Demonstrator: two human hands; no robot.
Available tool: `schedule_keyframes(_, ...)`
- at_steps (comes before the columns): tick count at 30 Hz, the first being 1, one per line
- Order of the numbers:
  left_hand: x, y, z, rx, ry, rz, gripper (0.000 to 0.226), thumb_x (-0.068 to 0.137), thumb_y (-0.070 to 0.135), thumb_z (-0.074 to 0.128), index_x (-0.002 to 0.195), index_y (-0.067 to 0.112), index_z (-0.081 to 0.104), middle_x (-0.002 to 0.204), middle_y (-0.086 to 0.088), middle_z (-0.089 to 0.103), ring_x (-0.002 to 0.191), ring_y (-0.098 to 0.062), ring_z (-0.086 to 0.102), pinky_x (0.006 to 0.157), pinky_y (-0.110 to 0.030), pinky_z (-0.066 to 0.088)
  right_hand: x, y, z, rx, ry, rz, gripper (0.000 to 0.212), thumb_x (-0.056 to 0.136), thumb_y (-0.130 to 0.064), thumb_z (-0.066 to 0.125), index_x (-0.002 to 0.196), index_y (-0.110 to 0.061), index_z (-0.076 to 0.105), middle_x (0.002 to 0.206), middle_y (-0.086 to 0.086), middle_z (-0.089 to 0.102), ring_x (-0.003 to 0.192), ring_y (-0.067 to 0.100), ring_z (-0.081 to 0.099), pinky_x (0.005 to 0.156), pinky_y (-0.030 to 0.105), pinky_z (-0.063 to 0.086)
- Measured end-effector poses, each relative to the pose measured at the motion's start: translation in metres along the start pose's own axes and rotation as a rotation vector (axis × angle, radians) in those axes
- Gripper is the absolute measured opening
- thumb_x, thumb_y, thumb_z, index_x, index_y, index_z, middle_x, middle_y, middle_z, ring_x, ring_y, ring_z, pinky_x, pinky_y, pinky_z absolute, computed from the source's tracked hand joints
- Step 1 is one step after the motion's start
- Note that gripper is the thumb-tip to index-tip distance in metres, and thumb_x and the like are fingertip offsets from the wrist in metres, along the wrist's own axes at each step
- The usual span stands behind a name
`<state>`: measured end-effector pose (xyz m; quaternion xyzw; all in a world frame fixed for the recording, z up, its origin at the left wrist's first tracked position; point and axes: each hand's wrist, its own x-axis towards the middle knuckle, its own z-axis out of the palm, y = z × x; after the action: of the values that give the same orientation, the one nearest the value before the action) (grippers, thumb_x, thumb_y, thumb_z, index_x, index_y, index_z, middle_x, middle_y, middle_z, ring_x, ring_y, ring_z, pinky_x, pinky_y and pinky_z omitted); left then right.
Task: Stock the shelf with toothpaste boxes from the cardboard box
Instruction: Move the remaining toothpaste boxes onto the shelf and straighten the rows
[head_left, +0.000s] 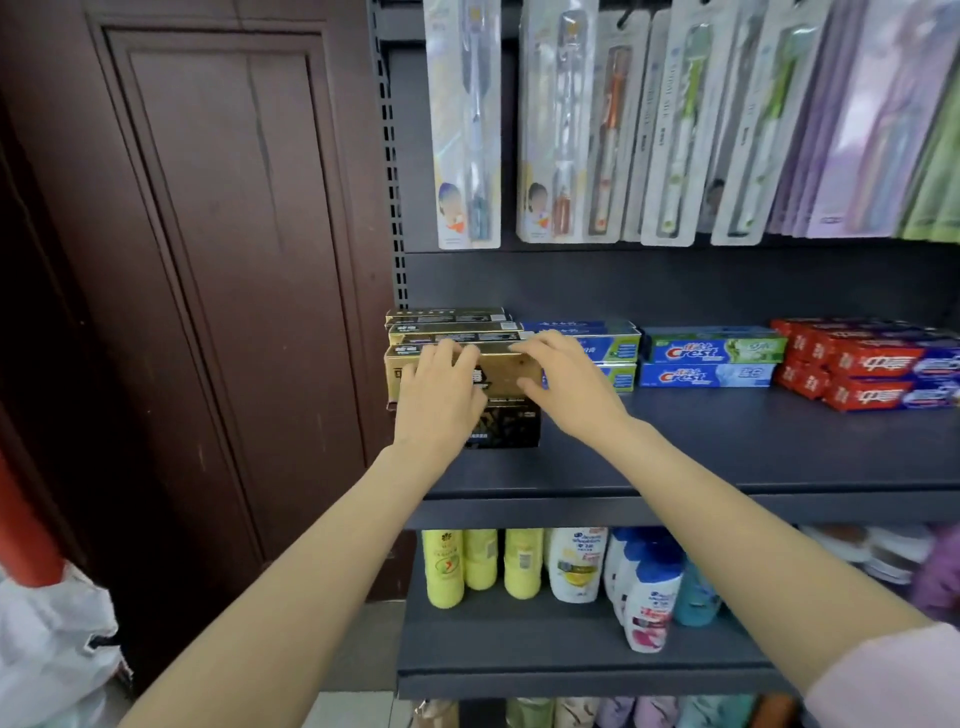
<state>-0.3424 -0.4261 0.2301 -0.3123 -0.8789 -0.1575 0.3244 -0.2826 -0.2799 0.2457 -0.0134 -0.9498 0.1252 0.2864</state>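
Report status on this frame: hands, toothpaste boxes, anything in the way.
Both hands on the gold toothpaste box: left hand and right hand grip it. Box sits atop the gold-and-black stack at shelf left end. Nothing blocking.

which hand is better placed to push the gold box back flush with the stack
Right. The right hand has its fingers over the top and its thumb on the front of the gold box, near its free end; the left hand covers the end by the shelf upright.
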Motion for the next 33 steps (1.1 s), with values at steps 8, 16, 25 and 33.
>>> schedule_keyframes(8,-0.020,0.161,0.023,-0.293,-0.302,0.099,0.027,0.093,0.026,0.048,0.117,0.014,0.053,0.115,-0.005,0.061,0.106,-0.026,0.057,0.078,-0.034,0.044,-0.109,0.104,-0.079,0.037,-0.012,0.274,0.023,0.092,-0.018,0.053,0.111,-0.017,0.065,0.113,0.005,0.059,0.108,0.021,0.054,0.092,0.039,0.046)
schedule_keyframes(16,-0.084,0.355,0.080,-0.437,-0.690,0.109,0.021,0.086,0.028,0.053,0.098,0.016,0.065,0.106,-0.012,0.068,0.104,-0.031,0.061,0.086,-0.040,0.050,-0.272,0.241,-0.148,0.008,-0.241,0.530,0.020,0.087,-0.016,0.058,0.102,-0.016,0.071,0.100,0.011,0.071,0.100,0.026,0.064,0.084,0.032,0.046)
schedule_keyframes(25,-0.177,0.452,0.151,-0.541,-1.074,-0.077,0.070,0.087,0.035,0.063,0.141,0.005,0.031,0.139,-0.018,0.041,0.127,-0.032,0.043,0.096,-0.033,0.040,-0.397,0.331,-0.111,0.050,-0.566,0.696,0.028,0.089,-0.015,0.056,0.115,-0.012,0.066,0.118,0.011,0.066,0.113,0.028,0.059,0.097,0.034,0.045)
schedule_keyframes(33,-0.218,0.444,0.182,-0.802,-1.104,-0.224,0.072,0.085,0.031,0.068,0.142,0.018,0.026,0.123,-0.005,0.058,0.113,-0.020,0.057,0.086,-0.022,0.042,-0.430,0.343,-0.071,0.364,-1.042,0.674,0.070,0.080,-0.003,0.067,0.141,-0.014,0.034,0.136,0.007,0.048,0.121,0.025,0.050,0.100,0.038,0.045)
